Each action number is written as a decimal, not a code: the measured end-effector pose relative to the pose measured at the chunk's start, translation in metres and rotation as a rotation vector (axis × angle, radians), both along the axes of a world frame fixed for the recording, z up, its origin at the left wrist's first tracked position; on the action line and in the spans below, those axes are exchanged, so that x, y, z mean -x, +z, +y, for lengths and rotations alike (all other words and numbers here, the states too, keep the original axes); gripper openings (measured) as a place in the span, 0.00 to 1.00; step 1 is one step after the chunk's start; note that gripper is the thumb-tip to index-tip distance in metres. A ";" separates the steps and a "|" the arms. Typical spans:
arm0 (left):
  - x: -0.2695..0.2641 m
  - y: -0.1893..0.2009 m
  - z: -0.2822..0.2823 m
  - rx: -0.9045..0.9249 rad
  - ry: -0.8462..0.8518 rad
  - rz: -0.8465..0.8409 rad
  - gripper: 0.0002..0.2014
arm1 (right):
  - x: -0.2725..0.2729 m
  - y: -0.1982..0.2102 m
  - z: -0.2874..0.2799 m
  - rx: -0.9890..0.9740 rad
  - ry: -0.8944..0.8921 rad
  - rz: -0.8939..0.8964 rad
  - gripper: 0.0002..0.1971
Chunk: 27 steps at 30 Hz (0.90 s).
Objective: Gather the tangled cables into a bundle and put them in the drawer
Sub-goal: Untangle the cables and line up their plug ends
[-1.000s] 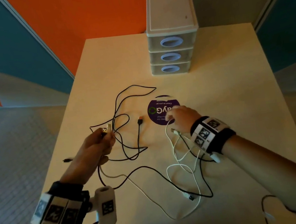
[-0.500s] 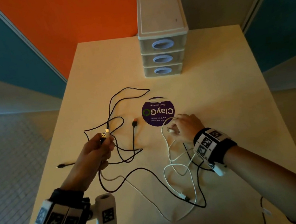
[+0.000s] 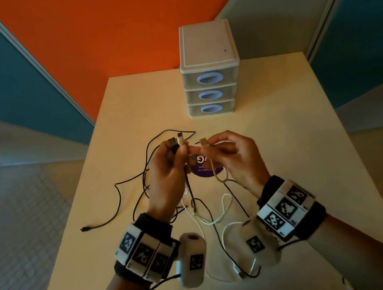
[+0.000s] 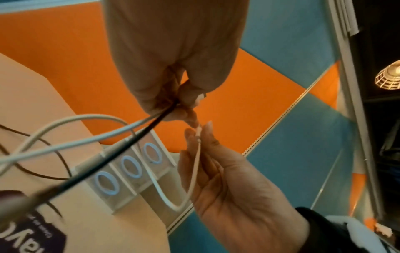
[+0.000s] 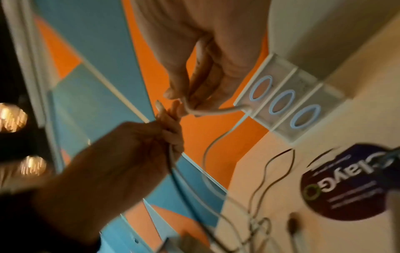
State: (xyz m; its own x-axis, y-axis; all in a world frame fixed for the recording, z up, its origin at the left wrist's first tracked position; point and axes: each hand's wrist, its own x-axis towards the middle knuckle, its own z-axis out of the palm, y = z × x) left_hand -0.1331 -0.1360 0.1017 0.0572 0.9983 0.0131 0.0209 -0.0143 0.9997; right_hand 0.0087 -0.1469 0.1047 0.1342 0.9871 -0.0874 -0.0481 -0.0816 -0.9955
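Observation:
Black and white cables lie tangled on the table (image 3: 284,157). I hold both hands above it, close together. My left hand (image 3: 178,149) grips two plug ends, one of the black cable (image 3: 119,195) and one of a white cable (image 3: 196,219). In the left wrist view those cables (image 4: 151,118) run down out of the left fist. My right hand (image 3: 206,146) pinches another white plug (image 3: 203,141), and its cord (image 5: 216,112) hangs from the fingers. The three-drawer unit (image 3: 209,69) stands at the back, all drawers closed.
A round purple sticker (image 3: 207,170) lies on the table under my hands. A loose black plug end (image 3: 84,229) rests near the left edge. More cable loops (image 3: 238,270) lie near the front edge between my wrists.
Both hands have risen off the table and come together over the sticker. My right hand has picked up a white plug, and the cables trail up with the hands.

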 end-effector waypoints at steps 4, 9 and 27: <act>-0.013 0.009 0.000 -0.034 -0.007 -0.029 0.08 | 0.005 0.011 -0.003 0.027 -0.122 0.154 0.06; -0.022 0.008 -0.006 0.153 -0.158 -0.275 0.13 | 0.007 0.019 -0.001 0.010 -0.195 0.186 0.10; 0.038 0.063 0.049 0.239 0.004 -0.652 0.17 | 0.016 0.029 -0.016 0.034 0.625 -0.104 0.15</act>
